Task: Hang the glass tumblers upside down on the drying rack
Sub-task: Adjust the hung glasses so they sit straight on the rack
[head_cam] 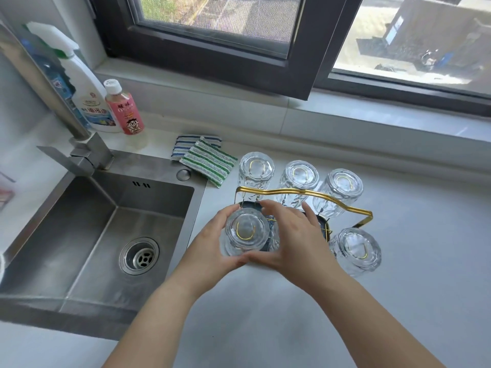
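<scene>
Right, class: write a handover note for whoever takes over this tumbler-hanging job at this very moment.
Left hand: grips the front-left tumbler, upside down over its peg.
Right hand: fingers fairly straight, against that tumbler's right side.
Done: back row of tumblers and front-right tumbler hang on the drying rack.
Left: seat and release this one; the front-middle spot is hidden by the right hand, so check it.

Four clear tumblers (300,174) are being held inverted on the gold rack (249,190); a fifth tumbler (247,229) is being gripped, near-left corner.
</scene>
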Demonstrator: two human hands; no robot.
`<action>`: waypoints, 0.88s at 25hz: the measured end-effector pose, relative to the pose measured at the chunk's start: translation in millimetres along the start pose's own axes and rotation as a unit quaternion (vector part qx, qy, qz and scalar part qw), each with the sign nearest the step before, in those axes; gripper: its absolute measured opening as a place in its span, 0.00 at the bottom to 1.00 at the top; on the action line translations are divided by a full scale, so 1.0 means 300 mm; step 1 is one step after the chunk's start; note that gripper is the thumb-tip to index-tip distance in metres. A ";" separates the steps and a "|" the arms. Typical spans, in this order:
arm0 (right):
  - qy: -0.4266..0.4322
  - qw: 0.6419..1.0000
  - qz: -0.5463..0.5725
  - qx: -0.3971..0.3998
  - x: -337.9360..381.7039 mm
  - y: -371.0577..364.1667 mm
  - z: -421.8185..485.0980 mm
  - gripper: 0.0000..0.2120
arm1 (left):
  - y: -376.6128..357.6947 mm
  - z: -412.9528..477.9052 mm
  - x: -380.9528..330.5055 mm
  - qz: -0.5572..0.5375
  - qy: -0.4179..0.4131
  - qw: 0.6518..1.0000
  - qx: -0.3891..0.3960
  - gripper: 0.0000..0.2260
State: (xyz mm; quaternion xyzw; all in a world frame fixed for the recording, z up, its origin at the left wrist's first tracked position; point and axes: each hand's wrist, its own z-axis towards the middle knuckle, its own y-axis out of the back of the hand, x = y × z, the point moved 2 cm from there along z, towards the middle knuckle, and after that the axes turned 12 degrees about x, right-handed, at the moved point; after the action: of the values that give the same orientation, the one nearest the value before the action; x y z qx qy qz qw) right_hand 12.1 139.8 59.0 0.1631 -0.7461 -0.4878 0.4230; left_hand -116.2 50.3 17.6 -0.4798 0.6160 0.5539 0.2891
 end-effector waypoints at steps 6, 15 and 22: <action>-0.048 0.998 0.030 -0.016 -0.113 0.073 -0.130 0.43 | 0.023 -0.034 -0.131 0.175 -0.094 0.980 -0.010 0.41; -0.084 0.993 0.083 0.009 -0.142 0.028 -0.098 0.45 | -0.076 0.157 -0.237 0.473 -0.061 0.875 0.086 0.33; -0.109 0.994 -0.006 -0.026 -0.168 0.056 -0.097 0.49 | -0.091 0.155 -0.248 0.434 -0.049 0.897 0.070 0.25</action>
State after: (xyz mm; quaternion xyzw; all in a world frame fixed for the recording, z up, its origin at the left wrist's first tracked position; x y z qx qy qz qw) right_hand 67.7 163.5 54.6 0.1024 -0.7737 -0.5243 0.3405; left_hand -71.8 117.3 62.5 -0.1162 0.7851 0.6028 0.0824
